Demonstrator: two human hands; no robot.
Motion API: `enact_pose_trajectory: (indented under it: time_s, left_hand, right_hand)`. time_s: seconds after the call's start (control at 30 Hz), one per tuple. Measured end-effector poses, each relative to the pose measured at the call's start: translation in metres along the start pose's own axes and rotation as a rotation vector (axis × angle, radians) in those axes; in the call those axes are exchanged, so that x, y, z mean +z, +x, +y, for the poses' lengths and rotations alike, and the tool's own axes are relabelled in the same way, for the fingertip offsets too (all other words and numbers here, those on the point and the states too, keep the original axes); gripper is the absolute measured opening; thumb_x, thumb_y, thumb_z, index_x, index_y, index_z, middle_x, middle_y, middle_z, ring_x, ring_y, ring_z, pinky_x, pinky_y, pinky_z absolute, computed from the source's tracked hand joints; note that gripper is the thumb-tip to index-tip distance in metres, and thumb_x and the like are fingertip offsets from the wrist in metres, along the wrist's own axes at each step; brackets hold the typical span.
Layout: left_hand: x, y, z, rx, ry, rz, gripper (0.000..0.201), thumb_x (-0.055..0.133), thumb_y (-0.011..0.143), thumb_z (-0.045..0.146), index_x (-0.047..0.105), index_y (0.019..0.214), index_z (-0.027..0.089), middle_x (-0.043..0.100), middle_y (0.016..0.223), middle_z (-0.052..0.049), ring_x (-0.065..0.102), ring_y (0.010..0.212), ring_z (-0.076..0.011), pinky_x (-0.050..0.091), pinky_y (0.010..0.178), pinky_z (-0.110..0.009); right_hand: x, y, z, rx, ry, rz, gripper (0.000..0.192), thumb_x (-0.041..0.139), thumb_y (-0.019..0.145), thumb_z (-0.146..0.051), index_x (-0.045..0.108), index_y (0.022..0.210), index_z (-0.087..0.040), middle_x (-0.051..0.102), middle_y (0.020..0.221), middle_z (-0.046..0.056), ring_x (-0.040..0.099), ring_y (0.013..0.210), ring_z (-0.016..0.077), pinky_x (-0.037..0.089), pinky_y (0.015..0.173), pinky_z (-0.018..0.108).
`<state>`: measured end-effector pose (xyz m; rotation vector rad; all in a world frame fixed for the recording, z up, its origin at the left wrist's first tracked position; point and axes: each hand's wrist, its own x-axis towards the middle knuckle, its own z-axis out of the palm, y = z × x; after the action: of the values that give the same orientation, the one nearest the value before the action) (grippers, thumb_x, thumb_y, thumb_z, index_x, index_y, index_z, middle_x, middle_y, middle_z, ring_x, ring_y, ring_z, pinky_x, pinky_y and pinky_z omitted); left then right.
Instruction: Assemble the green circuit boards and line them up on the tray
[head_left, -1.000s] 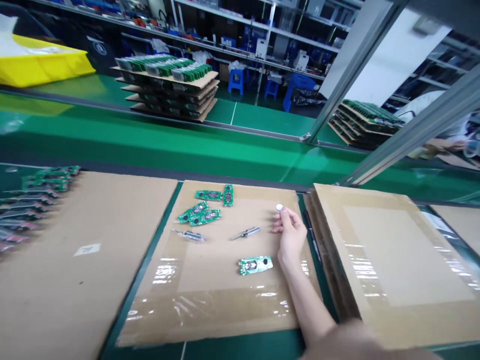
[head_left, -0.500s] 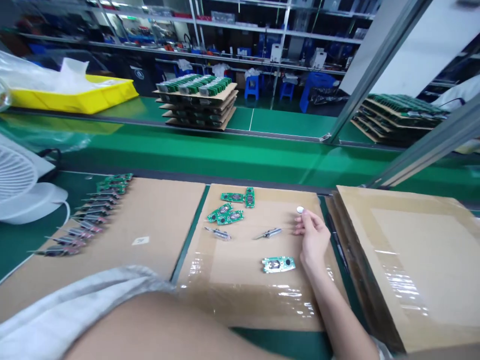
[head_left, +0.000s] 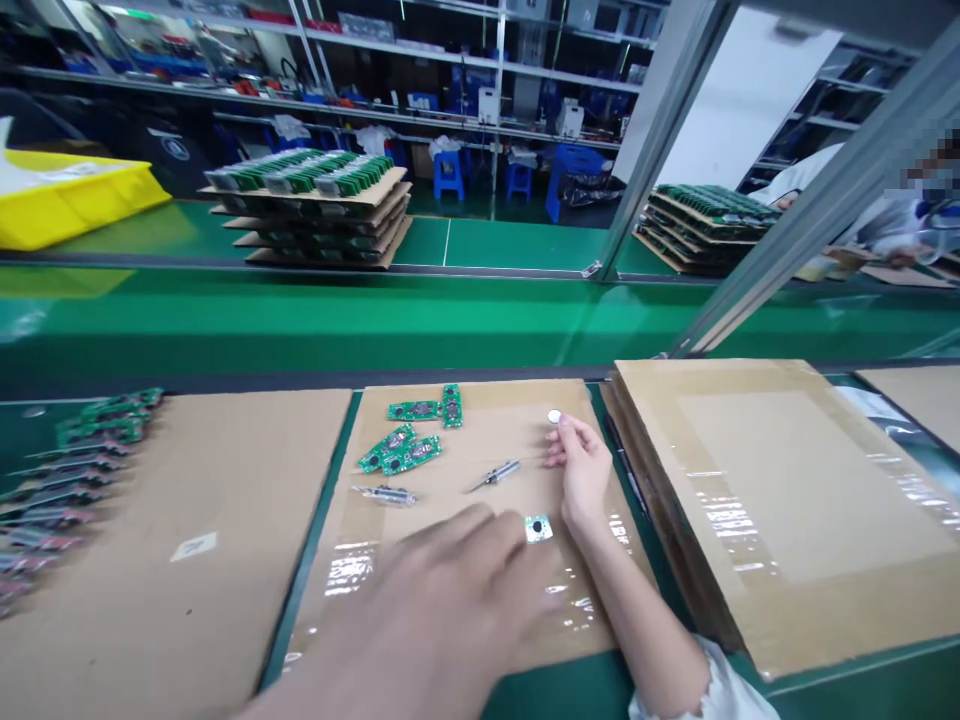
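Note:
My right hand pinches a shiny round coin cell between thumb and forefinger, just above the taped cardboard sheet. My left hand, smeared by motion, reaches across the front of the sheet. It covers most of a green circuit board, whose right end with a black dot still shows. I cannot tell whether its fingers grip the board. Between the hands and a loose group of green circuit boards lie two slim silver parts with thin points, one on the right and another on the left.
On the left cardboard rests a row of slim parts and boards. Stacked cardboard stands at the right. Beyond the green ledge are stacked board trays, a yellow bin and a metal post. Another person sits at far right.
My left hand has come into view over the near circuit board, where only the forearm and sleeve showed before. My right hand still pinches the coin cell. The view has turned right.

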<state>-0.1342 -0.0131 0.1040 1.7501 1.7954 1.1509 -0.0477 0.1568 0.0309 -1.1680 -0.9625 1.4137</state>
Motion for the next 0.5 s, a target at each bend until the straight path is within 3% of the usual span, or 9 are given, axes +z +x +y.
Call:
enact_pose_trajectory:
  time_s: [0.17, 0.27, 0.37, 0.5]
  left_hand:
    - [0.031, 0.02, -0.026, 0.053, 0.401, -0.236, 0.029, 0.061, 0.08, 0.017, 0.061, 0.109, 0.023, 0.063, 0.1, -0.008, 0.057, 0.096, -0.0273, 0.05, 0.077, -0.04]
    - [0.039, 0.015, -0.035, 0.015, 0.437, -0.293, 0.036, 0.058, 0.079, 0.009, 0.058, 0.113, 0.023, 0.062, 0.102, -0.007, 0.056, 0.097, -0.0256, 0.051, 0.08, -0.041]
    - [0.037, 0.013, -0.037, -0.094, 0.143, -0.248, 0.038, 0.055, 0.08, 0.008, 0.059, 0.114, 0.025, 0.062, 0.101, -0.006, 0.058, 0.095, -0.0228, 0.051, 0.083, -0.04]
    - [0.026, 0.02, -0.037, -0.381, -0.564, -0.089, 0.031, 0.059, 0.082, 0.024, 0.061, 0.114, 0.026, 0.067, 0.103, -0.007, 0.063, 0.089, -0.0211, 0.054, 0.079, -0.038]
  right_hand:
    - [0.0, 0.001, -0.001, 0.019, 0.035, -0.001, 0.035, 0.074, 0.061, -0.042, 0.066, 0.078, -0.013, 0.06, 0.057, -0.002, 0.046, 0.044, 0.0081, 0.039, 0.039, 0.021]
    - [0.0, 0.002, -0.001, 0.02, 0.048, -0.007, 0.034, 0.074, 0.061, -0.041, 0.066, 0.079, -0.013, 0.06, 0.058, -0.002, 0.046, 0.044, 0.0077, 0.039, 0.038, 0.02]
    - [-0.001, 0.001, -0.002, 0.031, 0.053, -0.029, 0.033, 0.074, 0.062, -0.04, 0.067, 0.08, -0.013, 0.062, 0.06, -0.001, 0.047, 0.046, 0.0077, 0.041, 0.039, 0.02]
    - [-0.001, -0.008, -0.009, 0.016, 0.069, -0.109, 0.03, 0.073, 0.065, -0.039, 0.067, 0.08, -0.013, 0.065, 0.065, 0.001, 0.049, 0.047, 0.0085, 0.044, 0.041, 0.021]
